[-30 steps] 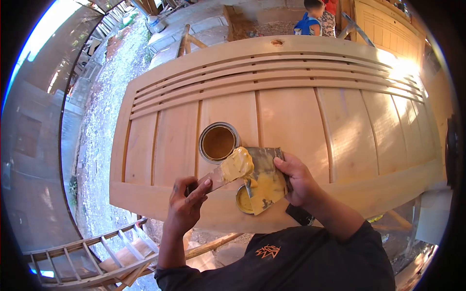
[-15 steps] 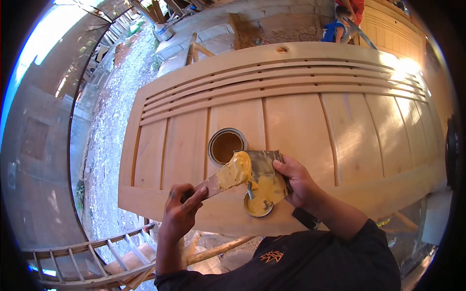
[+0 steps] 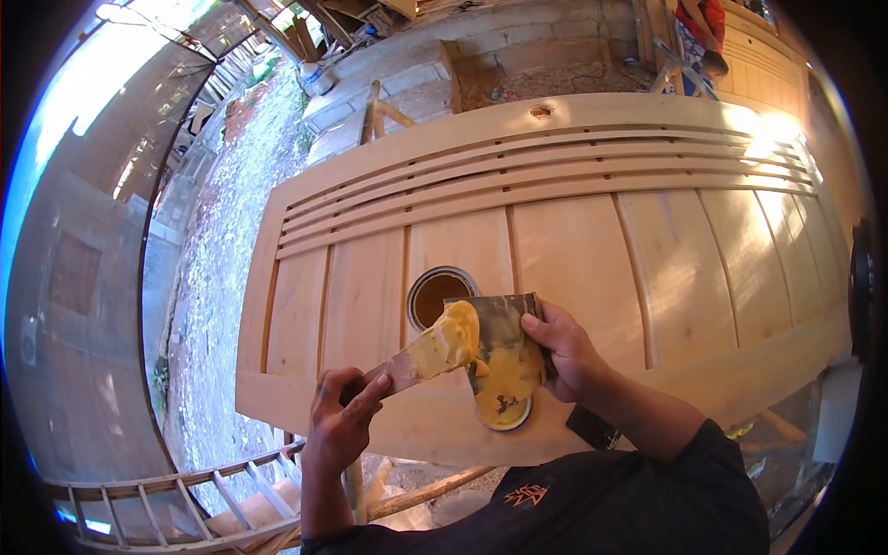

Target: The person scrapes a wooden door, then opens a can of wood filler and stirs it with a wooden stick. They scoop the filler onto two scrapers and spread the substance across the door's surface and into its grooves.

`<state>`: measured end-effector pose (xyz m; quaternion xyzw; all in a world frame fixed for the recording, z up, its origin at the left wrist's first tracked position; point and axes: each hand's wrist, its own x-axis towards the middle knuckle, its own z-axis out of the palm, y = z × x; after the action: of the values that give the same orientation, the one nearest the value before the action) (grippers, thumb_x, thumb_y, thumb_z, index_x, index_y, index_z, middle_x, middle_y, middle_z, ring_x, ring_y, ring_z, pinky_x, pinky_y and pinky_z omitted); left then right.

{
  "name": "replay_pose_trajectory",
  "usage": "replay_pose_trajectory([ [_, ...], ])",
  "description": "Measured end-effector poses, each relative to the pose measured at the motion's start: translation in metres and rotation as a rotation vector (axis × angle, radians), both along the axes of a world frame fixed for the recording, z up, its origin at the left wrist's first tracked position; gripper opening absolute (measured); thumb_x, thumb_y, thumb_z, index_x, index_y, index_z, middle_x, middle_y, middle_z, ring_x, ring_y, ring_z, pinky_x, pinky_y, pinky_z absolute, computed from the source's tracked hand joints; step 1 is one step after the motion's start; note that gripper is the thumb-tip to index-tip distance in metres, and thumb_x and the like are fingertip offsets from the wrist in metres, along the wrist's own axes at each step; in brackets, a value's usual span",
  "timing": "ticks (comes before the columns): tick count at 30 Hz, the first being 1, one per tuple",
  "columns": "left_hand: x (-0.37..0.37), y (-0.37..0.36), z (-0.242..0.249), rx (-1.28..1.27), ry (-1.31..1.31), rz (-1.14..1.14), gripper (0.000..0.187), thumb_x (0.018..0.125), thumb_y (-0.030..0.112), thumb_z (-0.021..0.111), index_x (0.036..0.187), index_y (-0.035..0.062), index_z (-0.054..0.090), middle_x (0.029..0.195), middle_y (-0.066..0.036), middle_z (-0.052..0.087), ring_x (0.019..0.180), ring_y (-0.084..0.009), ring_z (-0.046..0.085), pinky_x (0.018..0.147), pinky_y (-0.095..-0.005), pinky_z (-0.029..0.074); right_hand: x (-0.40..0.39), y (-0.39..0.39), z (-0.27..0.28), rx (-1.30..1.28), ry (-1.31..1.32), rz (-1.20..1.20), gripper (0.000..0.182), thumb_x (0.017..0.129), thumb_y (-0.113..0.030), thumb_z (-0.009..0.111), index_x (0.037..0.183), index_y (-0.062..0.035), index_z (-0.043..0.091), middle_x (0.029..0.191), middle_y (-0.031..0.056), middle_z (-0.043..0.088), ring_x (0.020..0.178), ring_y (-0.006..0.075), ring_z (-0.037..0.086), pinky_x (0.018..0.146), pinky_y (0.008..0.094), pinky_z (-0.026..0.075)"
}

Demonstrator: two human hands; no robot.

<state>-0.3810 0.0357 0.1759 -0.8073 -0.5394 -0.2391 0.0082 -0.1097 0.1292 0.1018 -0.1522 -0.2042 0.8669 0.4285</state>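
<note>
My left hand (image 3: 340,416) is closed around the handle of a putty knife (image 3: 416,363), its blade pointing up and right. A thick lump of yellow putty (image 3: 457,335) covers the blade's end, at the left edge of a dark flat plate (image 3: 509,313). My right hand (image 3: 569,356) grips that plate by its right edge, thumb on top. Yellow putty is smeared over the plate's lower half. Beneath it, partly hidden, a round can lid (image 3: 511,424) rests on the panelled wooden door (image 3: 578,268). Just behind the plate stands an open can (image 3: 413,296) with brownish contents.
A dark flat block (image 3: 592,429) lies near the door's front edge, under my right forearm. A wooden ladder (image 3: 185,509) is at the lower left. Two people (image 3: 708,46) are at the back right, by another door (image 3: 763,60).
The view has shifted, so the door and can appear lower and slightly right. Both hands keep their holds, and the plate now covers more of the lid. The people at the back have moved.
</note>
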Motion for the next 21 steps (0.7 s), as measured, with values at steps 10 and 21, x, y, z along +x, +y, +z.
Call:
replay_pose_trajectory([
  [10, -0.003, 0.007, 0.012, -0.028, -0.056, 0.047, 0.056, 0.064, -0.011, 0.071, 0.113, 0.0166, 0.066, 0.092, -0.010, 0.053, 0.079, -0.0253, 0.058, 0.064, -0.0349, 0.051, 0.012, 0.010, -0.001, 0.016, -0.008, -0.074, 0.031, 0.099, -0.018, 0.042, 0.123, 0.0012, 0.042, 0.110, 0.0124, 0.060, 0.099, 0.0187, 0.063, 0.085, 0.0325, 0.054],
  [21, 0.035, 0.027, 0.016, 0.253, -0.132, 0.043, 0.055, 0.067, -0.008, 0.069, 0.120, 0.0033, 0.059, 0.099, -0.015, 0.055, 0.083, -0.0268, 0.058, 0.068, -0.0332, 0.051, 0.009, 0.001, -0.005, -0.135, 0.236, 0.115, 0.036, 0.099, -0.020, 0.039, 0.127, 0.0017, 0.040, 0.114, 0.0158, 0.059, 0.099, 0.0228, 0.064, 0.086, 0.0349, 0.054],
])
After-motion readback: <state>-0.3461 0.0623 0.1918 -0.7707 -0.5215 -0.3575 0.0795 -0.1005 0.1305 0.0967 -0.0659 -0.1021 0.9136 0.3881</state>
